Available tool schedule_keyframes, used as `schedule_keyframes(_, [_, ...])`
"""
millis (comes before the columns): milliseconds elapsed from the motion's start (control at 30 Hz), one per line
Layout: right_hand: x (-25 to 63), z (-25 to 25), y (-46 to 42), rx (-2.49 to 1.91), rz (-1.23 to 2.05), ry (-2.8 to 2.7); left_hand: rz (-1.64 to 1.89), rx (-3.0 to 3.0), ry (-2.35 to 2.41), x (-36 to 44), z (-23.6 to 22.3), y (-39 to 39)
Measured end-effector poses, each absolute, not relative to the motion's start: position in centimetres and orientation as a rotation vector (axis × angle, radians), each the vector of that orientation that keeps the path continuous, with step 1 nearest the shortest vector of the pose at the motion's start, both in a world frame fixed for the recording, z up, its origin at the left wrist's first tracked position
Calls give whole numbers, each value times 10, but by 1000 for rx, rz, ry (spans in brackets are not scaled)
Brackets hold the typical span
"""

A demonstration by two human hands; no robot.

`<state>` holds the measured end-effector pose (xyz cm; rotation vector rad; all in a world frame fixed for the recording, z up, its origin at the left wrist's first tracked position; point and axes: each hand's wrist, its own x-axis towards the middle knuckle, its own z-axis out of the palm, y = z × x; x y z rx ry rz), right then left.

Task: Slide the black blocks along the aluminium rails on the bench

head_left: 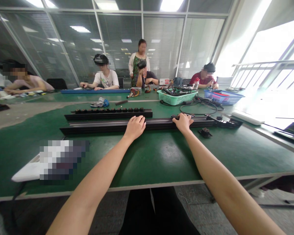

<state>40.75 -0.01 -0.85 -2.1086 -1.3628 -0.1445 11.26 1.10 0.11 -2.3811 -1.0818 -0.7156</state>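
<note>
A long black metal rail (103,127) with a lighter strip along its channel lies across the green table in front of me. My left hand (136,126) is closed over the middle of this rail, fingers curled over its top. Farther right, my right hand (183,122) has its thumb and fingers around a small black module on the rail, largely covered by the hand. Several similar black modules sit at the rail's right end (227,122). One loose black module (205,132) rests on the table just in front of it.
Behind lies a shorter black rail (107,115) with a row of black modules. A green basket (177,98) of cables, a blue basket (224,99), loose black cables (201,106) and a blue-grey cloth (100,102) stand farther back. Several people sit opposite; one stands.
</note>
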Motion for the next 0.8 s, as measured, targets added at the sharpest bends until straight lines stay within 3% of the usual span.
schedule_keyframes(800, [406, 0, -5, -2220, -106, -1288, -709, -2371, -1083, 113, 0, 12])
